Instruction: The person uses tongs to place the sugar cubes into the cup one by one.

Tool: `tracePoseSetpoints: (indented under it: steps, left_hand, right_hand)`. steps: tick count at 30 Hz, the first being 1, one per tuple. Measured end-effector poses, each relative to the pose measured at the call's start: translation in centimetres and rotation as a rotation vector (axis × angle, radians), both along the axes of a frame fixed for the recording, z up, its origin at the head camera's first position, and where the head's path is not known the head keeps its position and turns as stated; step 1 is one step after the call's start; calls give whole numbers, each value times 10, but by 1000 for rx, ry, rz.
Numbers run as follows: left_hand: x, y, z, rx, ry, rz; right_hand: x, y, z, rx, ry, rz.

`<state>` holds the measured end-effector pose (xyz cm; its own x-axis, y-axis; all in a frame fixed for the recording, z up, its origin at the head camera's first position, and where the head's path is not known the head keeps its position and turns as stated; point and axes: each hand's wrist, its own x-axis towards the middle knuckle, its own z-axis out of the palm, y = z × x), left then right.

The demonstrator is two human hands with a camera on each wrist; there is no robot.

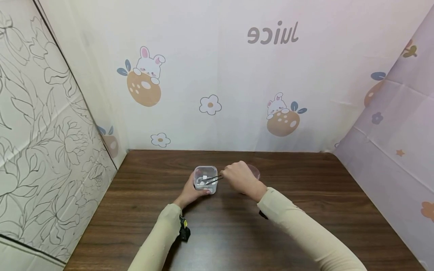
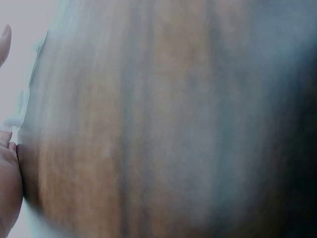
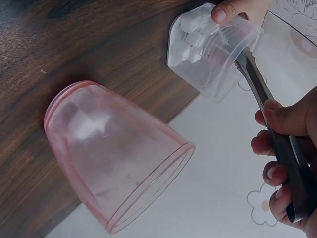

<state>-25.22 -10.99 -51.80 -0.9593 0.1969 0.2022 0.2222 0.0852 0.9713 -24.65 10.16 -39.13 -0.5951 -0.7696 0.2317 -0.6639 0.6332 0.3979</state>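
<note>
A clear plastic container (image 1: 213,189) stands on the table, and my left hand (image 1: 189,193) grips its side with the thumb in front. Several white pieces (image 3: 190,37) lie in its bottom. My right hand (image 1: 241,177) holds dark metal tongs (image 3: 262,91), fingers wrapped around the handles. The tongs' tips reach inside the container; whether they pinch a piece cannot be made out. Beside the right hand stands a pink see-through cup (image 3: 133,153), with something white (image 3: 91,124) at its bottom. It is partly hidden behind that hand in the head view.
The brown wood-grain table (image 1: 305,210) ends at a back wall (image 1: 217,75) covered with printed cloth. Patterned sheets hang at the left (image 1: 51,131) and right. The left wrist view is mostly blurred tabletop.
</note>
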Motion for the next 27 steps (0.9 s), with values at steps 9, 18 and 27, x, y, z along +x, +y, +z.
tracePoseSetpoints:
  steps: [9, 18, 27]
  left_hand:
    - [-8, 1, -18, -36, -12, 41]
    - [8, -1, 13, 0, -21, -6]
    - [8, 0, 13, -13, -28, 0]
  right_hand:
    - [1, 10, 4, -44, -36, -29]
    - [1, 20, 5, -72, -70, -61]
    - [2, 29, 6, -130, -26, -59]
